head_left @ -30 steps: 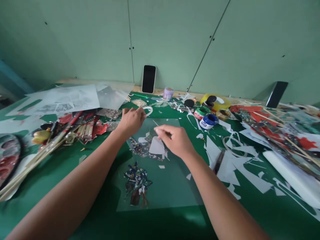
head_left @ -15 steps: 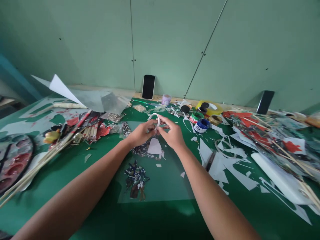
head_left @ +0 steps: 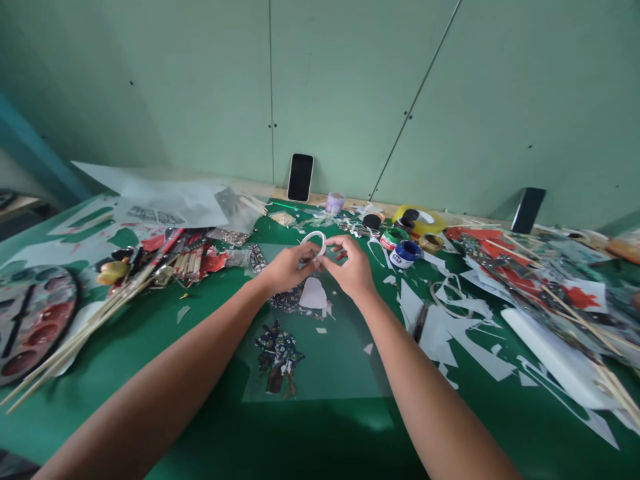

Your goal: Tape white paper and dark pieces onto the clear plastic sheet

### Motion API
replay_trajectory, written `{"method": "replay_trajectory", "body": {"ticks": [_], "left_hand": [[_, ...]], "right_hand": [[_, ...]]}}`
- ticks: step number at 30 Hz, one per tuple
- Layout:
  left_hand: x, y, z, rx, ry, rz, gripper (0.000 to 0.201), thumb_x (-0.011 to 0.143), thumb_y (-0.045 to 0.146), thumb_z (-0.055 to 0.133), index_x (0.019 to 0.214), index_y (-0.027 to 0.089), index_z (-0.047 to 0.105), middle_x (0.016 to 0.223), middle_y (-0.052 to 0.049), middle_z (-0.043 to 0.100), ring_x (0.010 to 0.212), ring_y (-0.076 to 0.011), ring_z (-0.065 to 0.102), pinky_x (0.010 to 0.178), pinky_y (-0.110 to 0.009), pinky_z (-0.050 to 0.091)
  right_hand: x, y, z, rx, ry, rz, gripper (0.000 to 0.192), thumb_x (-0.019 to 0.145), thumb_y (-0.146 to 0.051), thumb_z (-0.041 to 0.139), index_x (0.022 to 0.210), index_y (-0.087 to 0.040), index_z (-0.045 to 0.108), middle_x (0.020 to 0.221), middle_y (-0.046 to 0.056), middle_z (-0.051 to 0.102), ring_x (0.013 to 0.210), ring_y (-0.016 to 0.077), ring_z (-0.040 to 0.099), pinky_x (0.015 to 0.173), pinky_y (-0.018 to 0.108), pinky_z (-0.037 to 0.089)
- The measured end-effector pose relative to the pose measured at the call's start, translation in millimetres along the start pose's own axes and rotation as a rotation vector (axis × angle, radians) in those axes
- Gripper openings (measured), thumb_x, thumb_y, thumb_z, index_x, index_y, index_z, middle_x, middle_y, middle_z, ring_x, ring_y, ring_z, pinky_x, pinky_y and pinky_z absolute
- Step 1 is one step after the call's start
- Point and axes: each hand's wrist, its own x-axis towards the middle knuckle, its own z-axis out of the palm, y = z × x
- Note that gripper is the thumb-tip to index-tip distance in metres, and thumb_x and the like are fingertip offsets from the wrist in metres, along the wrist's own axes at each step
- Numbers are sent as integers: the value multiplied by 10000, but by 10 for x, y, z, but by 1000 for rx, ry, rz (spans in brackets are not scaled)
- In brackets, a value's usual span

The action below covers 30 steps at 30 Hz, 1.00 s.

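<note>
Left hand [head_left: 287,267] and right hand [head_left: 353,267] pinch what looks like a tape ring [head_left: 314,239] above the clear sheet [head_left: 340,360], clutter crowding both sides.

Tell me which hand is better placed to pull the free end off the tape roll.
Probably the right hand. The left hand grips the tape roll, so it is occupied steadying it, while the right's fingertips already pinch at the roll's edge.
</note>
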Motion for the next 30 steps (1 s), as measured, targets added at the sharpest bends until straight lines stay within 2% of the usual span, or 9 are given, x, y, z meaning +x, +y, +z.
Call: {"method": "replay_trajectory", "body": {"ticks": [4,9,12,15,18,21,27,30], "left_hand": [[5,-8,4,-4,-11,8,272,903,292,473,1105,138,570,878,-71,736,849,-180,698,748,-267,506],[4,-28,0,62,-7,-25,293,877,231,472,1142,162,575,866,-45,744,824,-171,697,730,-263,505],[6,-24,-6,129,30,-62,274,893,273,481,1112,163,602,832,-44,734,775,-177,687,704,-270,504],[16,-17,-12,220,58,-90,264,923,312,467,1054,160,639,763,-42,717,712,-175,673,696,-281,503],[26,-16,-12,363,84,-91,276,935,319,464,1048,164,662,695,-35,702,661,-175,665,795,-340,507],[31,-25,6,490,135,-65,274,921,325,481,1018,181,694,720,-47,720,644,-178,663,862,-393,491],[47,-8,95,526,258,-14,253,878,297,495,880,201,729,690,-37,722,591,-151,635,837,-380,486],[63,54,137,458,322,-25,254,874,293,494,856,194,728,737,-38,732,599,-134,616,812,-352,480]], "right_hand": [[18,-27,-16,10,0,57,153,699,-276,641,796,-218,539,856,35,596,726,157,535,630,280,459],[6,-73,-38,31,-7,3,151,745,-283,597,670,-222,481,745,12,569,664,138,487,646,278,430],[-13,-68,-33,83,-21,53,89,758,-291,602,755,-215,556,696,-10,568,604,125,479,620,269,425],[-17,-40,-21,63,-39,81,153,762,-289,612,879,-201,660,755,17,629,625,137,515,633,279,435],[-1,-28,-22,-17,-61,88,143,771,-289,623,836,-203,717,789,53,673,682,166,556,663,297,440],[17,-42,-39,-58,-64,117,128,760,-302,651,773,-207,736,762,57,685,695,181,569,665,301,431],[4,-69,-5,112,-59,372,302,754,-474,644,759,-189,741,568,-5,586,525,135,488,533,261,358],[-3,-46,60,324,-27,471,349,702,-524,671,754,-183,722,602,-12,598,525,121,501,538,257,387]]}}
